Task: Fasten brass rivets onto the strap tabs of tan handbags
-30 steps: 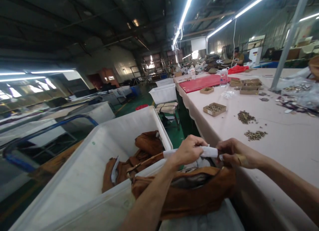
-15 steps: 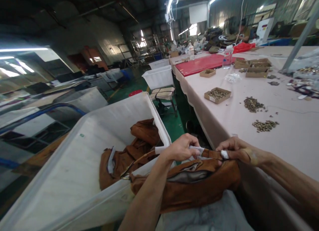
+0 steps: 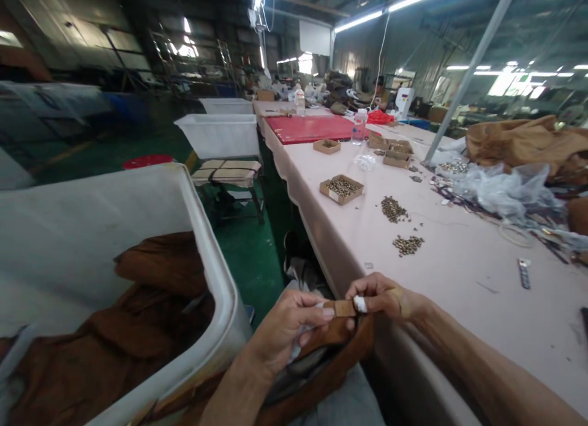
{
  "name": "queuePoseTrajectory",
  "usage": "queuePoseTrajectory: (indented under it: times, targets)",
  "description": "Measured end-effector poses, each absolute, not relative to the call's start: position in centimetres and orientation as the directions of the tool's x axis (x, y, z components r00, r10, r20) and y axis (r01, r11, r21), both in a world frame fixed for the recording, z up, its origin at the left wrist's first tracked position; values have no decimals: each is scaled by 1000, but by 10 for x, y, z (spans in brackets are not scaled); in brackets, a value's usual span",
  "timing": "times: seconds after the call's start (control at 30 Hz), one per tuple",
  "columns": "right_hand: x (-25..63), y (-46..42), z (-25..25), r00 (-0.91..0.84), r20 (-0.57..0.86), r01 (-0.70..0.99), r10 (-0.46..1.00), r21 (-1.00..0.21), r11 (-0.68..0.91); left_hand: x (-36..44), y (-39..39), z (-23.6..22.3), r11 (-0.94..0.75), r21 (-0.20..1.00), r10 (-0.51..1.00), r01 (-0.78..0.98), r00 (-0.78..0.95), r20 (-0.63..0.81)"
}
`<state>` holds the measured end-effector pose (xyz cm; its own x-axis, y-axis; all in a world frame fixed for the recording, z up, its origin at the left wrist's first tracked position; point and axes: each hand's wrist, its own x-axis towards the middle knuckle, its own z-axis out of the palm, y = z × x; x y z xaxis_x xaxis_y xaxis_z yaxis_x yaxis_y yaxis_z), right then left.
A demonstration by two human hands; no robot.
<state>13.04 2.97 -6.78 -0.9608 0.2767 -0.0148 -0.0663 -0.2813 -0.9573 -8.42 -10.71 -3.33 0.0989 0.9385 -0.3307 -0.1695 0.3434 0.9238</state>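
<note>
My left hand point(image 3: 287, 325) and my right hand point(image 3: 383, 297) both pinch a small brown strap tab point(image 3: 340, 308) between them, just off the near edge of the pink table point(image 3: 459, 279). The tab belongs to a brown suede bag point(image 3: 321, 365) that lies on my lap below the hands. A white wrap covers the tip of one right finger. The fingers of both hands are closed on the tab.
A white plastic bin point(image 3: 211, 273) with more brown bags point(image 3: 138, 316) stands at my left. On the table lie piles of small metal studs point(image 3: 407, 244), cardboard boxes of hardware point(image 3: 340, 188), a red mat point(image 3: 312, 128), clear plastic bags point(image 3: 496, 190) and a tan garment point(image 3: 523, 141). A stool point(image 3: 227, 172) stands on the green floor.
The view has swung right and down. The white paper strip has left my hands, and both hands now pinch the brown tab, closer together and lower than before.
</note>
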Motion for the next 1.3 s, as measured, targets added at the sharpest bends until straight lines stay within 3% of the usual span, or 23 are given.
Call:
queuePoseTrajectory:
  times: [0.1,0.23,0.37,0.5,0.7,0.93,1.13,1.3]
  targets:
    - [145,51,-67,-880,-34,-16,473,-995,-101,-88,-106,-32,337,923,942,-186,66,-330]
    - [174,106,-72,-557,29,251,830,-947,201,-96,-107,-29,331,920,942,-210,20,-335]
    - [207,175,-72,-306,110,521,946,-812,263,-101,-107,-34,341,912,938,-229,20,-346]
    - [232,225,-70,-140,120,764,983,-618,184,-103,-107,-38,334,911,941,-242,25,-339]
    - [235,254,-83,-124,-48,903,991,-420,92,-109,-107,-37,316,914,947,-253,20,-322]
    - [237,263,-96,-54,-80,967,995,-253,32,-109,-107,-40,316,904,944,-289,0,-330]
    - [231,248,-91,-213,-41,971,976,-121,207,-109,-110,-39,309,912,946,-271,-11,-324]
    - [227,222,-73,-400,-22,912,916,-108,396,-105,-119,-36,304,908,947,-288,-12,-321]
